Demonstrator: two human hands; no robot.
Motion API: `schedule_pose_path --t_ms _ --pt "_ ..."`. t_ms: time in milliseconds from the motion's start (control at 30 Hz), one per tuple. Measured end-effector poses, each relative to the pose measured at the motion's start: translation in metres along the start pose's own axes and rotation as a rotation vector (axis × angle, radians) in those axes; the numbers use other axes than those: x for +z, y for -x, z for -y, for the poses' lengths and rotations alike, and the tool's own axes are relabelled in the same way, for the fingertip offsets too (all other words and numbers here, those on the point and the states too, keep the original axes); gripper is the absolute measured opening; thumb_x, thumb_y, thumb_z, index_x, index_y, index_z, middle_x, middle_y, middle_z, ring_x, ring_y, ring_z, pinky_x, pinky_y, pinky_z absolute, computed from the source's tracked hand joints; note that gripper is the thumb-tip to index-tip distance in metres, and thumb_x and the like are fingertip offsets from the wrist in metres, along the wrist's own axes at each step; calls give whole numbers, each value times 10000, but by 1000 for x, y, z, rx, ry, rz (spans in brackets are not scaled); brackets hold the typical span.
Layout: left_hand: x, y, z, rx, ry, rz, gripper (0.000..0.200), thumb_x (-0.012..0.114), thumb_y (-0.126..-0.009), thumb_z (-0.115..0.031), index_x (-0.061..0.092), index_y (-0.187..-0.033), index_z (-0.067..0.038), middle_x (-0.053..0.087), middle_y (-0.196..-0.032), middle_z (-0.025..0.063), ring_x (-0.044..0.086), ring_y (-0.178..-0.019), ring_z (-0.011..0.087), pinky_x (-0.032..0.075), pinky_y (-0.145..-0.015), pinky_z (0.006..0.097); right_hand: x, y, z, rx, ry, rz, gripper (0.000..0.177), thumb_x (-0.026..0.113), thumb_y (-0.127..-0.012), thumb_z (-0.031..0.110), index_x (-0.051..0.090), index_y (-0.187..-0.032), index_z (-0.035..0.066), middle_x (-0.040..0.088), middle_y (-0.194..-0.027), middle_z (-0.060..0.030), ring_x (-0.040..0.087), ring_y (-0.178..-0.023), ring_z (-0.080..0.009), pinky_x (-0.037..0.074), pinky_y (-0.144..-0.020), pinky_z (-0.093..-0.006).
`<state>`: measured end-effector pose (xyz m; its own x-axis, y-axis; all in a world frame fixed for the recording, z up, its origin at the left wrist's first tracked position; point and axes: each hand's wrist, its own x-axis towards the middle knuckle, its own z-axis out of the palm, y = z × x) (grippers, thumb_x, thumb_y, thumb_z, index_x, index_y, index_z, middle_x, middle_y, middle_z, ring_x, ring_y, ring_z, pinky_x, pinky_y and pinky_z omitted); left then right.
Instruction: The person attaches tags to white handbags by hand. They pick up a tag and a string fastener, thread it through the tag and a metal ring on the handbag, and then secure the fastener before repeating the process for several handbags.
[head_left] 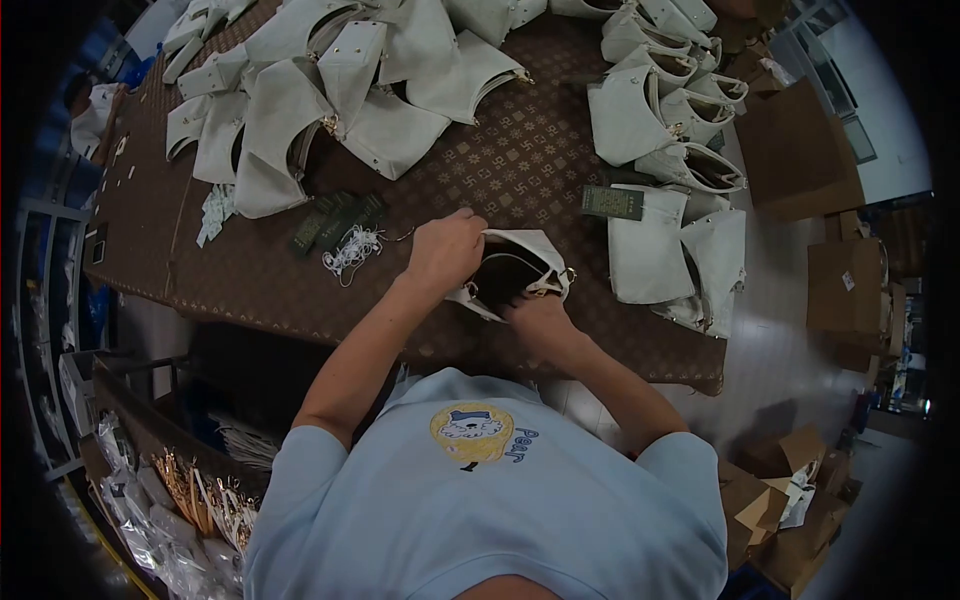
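A white handbag with gold-coloured hardware stands at the table's near edge, its dark mouth facing up. My left hand is closed on the rim at its left side. My right hand is at the near rim, slightly blurred, with its fingertips hidden in the opening. Left of my left hand lie a tangle of white strings and dark green tags. Another green tag rests on a white bag to the right.
White handbags are heaped at the far left of the brown patterned table. More white bags stand in rows at the right. Cardboard boxes are beyond the right edge. Plastic-wrapped items and straps lie at lower left. Another person is at far left.
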<state>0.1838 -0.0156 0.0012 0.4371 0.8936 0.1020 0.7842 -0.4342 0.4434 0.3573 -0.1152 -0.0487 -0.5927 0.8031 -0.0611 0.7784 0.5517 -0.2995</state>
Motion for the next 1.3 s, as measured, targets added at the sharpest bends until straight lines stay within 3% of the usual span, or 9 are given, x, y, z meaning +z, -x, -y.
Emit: schedule_pose_path --t_ms 100,233,400,633,767,933,1167,1267,1300 --pt "1 -13 13 89 92 -36 157 567 -783 -185 650 -881 -96 615 -851 59 598 -764 284 489 -664 382 -19 -22 12 -8 26 3 118 547 -701 98 605 -798 65 621 -676 -99 635 -647 -262 483 -526 -356" --pt "-19 -10 23 9 332 86 229 567 -821 -238 636 -967 -75 617 -955 83 594 -845 273 481 -733 351 -31 -44 26 242 103 102 193 543 -725 94 584 -911 67 621 -696 -84 630 -640 -249 479 -531 -349" --pt "-15 43 56 -167 584 -290 332 564 -852 -274 579 -1084 -38 552 -1133 132 554 -982 309 465 -785 350 -6 -51 35 281 121 -97 211 529 -730 82 566 -937 68 606 -694 -63 625 -649 -235 483 -566 -359" --pt "2 100 223 -689 -168 -310 453 643 -749 -273 553 -1134 -51 510 -1227 101 485 -1116 273 402 -886 436 -47 -49 52 202 13 -262 387 626 -757 168 541 -1118 57 603 -961 -85 584 -905 -256 472 -748 -376" --pt "-1 82 255 -631 -287 -304 576 684 -689 -354 540 -1162 -59 500 -1228 90 456 -1132 277 357 -920 476 -77 -49 76 187 -151 -423 397 658 -746 150 549 -1116 57 599 -1072 -104 569 -990 -290 465 -826 -374" --pt "-29 67 261 -629 -277 47 577 700 -632 -376 575 -1105 -69 536 -1096 84 492 -1039 268 368 -878 453 -75 -55 91 121 -212 -428 343 677 -726 125 587 -1052 66 613 -1031 -98 576 -977 -286 471 -815 -369" --pt "-39 77 249 -579 -329 -67 545 668 -628 -377 586 -1064 -61 570 -1028 93 530 -978 260 350 -888 419 -56 -74 116 6 -352 -330 311 667 -748 133 601 -1040 46 603 -1051 -119 582 -956 -291 480 -792 -360" --pt "-71 91 207 -490 -186 -170 527 681 -627 -340 581 -1061 -59 577 -1055 103 534 -992 249 330 -932 405 -52 -92 126 77 -474 -373 357 662 -763 181 577 -1088 60 612 -1015 -135 574 -978 -298 468 -816 -374" --pt "-82 99 185 -318 -150 -157 534 692 -620 -315 572 -1074 -61 574 -1079 108 535 -994 248 325 -948 406 -49 -102 130 81 -480 -367 357 662 -763 181 577 -1088 60 612 -1015 -135 574 -978 -298 468 -816 -374"
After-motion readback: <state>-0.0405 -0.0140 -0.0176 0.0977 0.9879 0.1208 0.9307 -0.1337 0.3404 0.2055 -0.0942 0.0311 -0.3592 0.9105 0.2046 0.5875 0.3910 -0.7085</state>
